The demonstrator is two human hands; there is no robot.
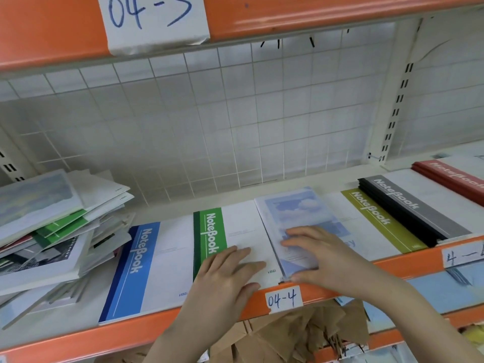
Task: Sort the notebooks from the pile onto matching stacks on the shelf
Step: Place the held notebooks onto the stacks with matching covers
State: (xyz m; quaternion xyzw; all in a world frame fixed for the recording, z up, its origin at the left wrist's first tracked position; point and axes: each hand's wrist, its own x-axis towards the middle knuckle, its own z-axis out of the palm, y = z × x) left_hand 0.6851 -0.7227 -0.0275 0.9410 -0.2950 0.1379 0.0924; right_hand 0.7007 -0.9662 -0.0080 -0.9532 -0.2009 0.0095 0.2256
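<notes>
On the sky-print notebook (296,221), just right of the green stack (222,237), my right hand (322,255) lies with fingers (293,237) straight and spread on the cover, thumb at the near edge; my left hand (230,268) presses flat, fingers together, on the green stack's white cover. Neither hand grips anything. From there I judge the sorting well begun but far from done: a blue stack (146,263) sits left of the green, and olive (374,218), black-and-grey (408,205) and red (455,176) stacks run off to its right, while the unsorted pile (57,226) far left of the green stack is tall and untidy. I cannot tell how thick the sky-print stack is; the red stack is cut off at the frame, and the pile's lower covers are hidden.
</notes>
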